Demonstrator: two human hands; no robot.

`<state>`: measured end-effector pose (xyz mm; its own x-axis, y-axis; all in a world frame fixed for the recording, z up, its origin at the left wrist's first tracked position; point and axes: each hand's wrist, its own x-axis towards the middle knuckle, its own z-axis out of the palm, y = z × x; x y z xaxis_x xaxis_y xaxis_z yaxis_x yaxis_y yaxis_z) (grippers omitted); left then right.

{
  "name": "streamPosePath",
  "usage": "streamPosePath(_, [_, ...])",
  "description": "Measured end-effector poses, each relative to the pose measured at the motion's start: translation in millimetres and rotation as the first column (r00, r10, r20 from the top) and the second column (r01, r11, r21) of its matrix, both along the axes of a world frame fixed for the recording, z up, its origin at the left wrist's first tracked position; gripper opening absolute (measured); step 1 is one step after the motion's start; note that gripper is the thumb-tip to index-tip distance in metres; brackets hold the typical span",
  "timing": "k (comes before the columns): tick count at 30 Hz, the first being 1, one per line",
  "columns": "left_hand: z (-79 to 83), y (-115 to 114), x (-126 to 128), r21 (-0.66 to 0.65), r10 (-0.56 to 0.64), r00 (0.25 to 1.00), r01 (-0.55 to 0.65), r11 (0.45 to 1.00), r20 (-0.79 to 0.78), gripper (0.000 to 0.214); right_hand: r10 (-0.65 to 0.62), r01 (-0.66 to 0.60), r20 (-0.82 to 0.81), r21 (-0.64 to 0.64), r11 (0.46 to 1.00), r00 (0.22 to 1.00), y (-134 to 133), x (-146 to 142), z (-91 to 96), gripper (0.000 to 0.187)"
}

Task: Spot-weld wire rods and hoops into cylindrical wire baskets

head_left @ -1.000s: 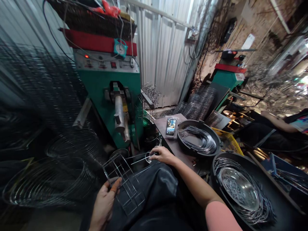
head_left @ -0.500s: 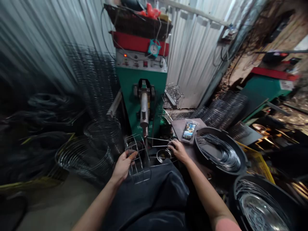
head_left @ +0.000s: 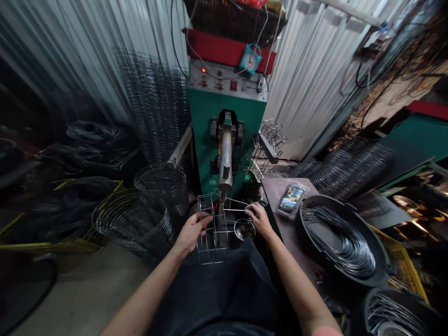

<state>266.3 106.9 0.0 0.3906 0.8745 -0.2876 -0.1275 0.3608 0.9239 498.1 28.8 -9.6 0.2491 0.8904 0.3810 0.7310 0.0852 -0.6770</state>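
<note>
Frame of silver wire (head_left: 212, 242), gripped upright under a green machine's steel ram (head_left: 226, 161) by the left hand (head_left: 191, 233) (right hand (head_left: 259, 219) pinching a thin rod (head_left: 236, 210) across it).

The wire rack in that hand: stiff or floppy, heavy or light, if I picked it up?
Probably stiff: the wire rack keeps its boxy shape in the left hand. Likely light for its size, being mostly open gaps.

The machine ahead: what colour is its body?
The machine is green; the head view shows it best.
</note>
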Motion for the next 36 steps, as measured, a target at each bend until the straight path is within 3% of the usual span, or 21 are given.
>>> streamPosePath(13, [0.5,14.7,2.3,-0.006,-0.013,1.0,0.014,1.0,0.01,0.036,0.061,-0.061,0.009,-0.041,0.997,0.998,18.4,8.7,-0.4,0.016])
streamPosePath(22, [-0.4,23.8,4.2,-0.023,-0.022,1.0,0.022,0.999,0.004,0.038,0.144,-0.149,-0.073,-0.067,0.987,0.987,27.6,15.0,6.4,0.015])
streamPosePath(36, [-5.6,32.9,6.5,-0.048,-0.041,0.999,0.042,0.998,0.026,0.037,0.157,-0.163,-0.066,-0.09,0.983,0.985,36.1,22.5,5.7,0.018])
